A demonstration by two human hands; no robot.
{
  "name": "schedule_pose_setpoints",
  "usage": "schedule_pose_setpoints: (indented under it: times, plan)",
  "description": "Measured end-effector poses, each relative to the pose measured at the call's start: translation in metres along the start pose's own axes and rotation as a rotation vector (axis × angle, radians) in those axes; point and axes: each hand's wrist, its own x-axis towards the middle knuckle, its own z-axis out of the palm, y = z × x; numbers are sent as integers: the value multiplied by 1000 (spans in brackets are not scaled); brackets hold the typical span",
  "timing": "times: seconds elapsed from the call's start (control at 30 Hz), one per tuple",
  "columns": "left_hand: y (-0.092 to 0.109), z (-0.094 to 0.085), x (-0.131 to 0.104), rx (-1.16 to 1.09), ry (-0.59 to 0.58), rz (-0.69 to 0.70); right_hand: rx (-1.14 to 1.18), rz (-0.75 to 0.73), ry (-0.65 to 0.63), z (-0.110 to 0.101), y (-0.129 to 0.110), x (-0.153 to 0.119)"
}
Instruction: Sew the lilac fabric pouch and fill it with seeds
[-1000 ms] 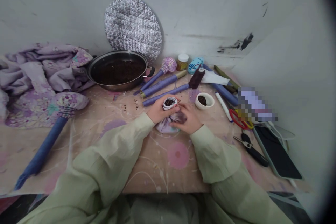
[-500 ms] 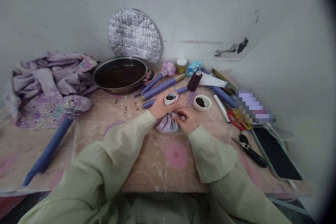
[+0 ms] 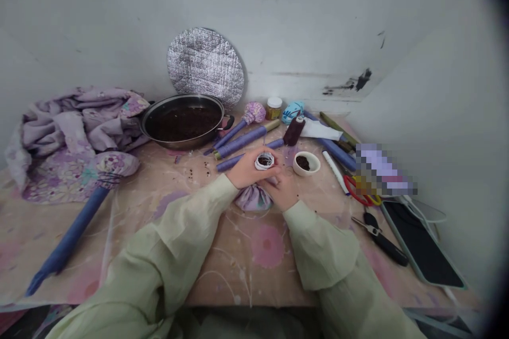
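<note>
My left hand (image 3: 247, 168) is wrapped round a small white-rimmed tube (image 3: 264, 161) with dark bits inside its open top. Below it a gathered purple floral cloth bundle (image 3: 254, 198) rests on the table. My right hand (image 3: 283, 188) presses against the tube's lower right side, just above the bundle, its fingertips partly hidden. To the right sits a small white bowl (image 3: 306, 163) holding dark bits.
A wide pan (image 3: 181, 140) with dark contents stands at the back left, beside purple cloth (image 3: 59, 153). Blue wrapped sticks, a dark thread spool (image 3: 295, 131) and a jar (image 3: 274, 109) lie behind my hands. Scissors (image 3: 360, 193) and a phone (image 3: 425, 243) are at the right.
My right hand has moved up from the bundle's gathered neck to the tube's side, its fingers now closer to my left hand. The view has tilted slightly up.
</note>
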Motion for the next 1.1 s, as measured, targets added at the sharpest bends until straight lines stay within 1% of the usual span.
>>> schedule_pose_setpoints:
  times: [0.07,0.17,0.23,0.27,0.33,0.4,0.43,0.5,0.57,0.7,0.9,0.97,1.1]
  plan:
    - [4,-9,-1,18,-21,-15,-11,9,-5,2,0,0]
    - [6,-28,-4,53,28,-42,-29,29,-12,1,-1,-1]
    - [4,-41,-8,181,50,-97,-40,40,-15,0,-2,-2]
    - [1,-45,-9,274,27,-147,-44,43,-19,0,-3,-2]
    - [-4,-50,-14,461,-101,-259,-51,42,-29,0,-5,-2]
    - [-9,-47,-17,595,-247,-319,-59,37,-37,-1,-7,-1]
    - [-11,-44,-19,647,-289,-335,-65,35,-38,-1,-8,-1]
    - [-13,-37,-20,728,-321,-356,-81,33,-36,-1,-10,-1]
    - [-14,-32,-21,768,-316,-374,-96,33,-30,-1,-11,0]
    - [-18,-26,-20,743,-323,-381,-119,18,-32,0,-11,0]
    - [-28,-17,-23,725,-241,-337,-159,6,-30,0,-11,-1]
    - [-29,-16,-23,721,-240,-326,-169,5,-25,-1,-12,-2]
    - [-28,-15,-24,762,-243,-358,-166,2,-29,-4,-12,-4]
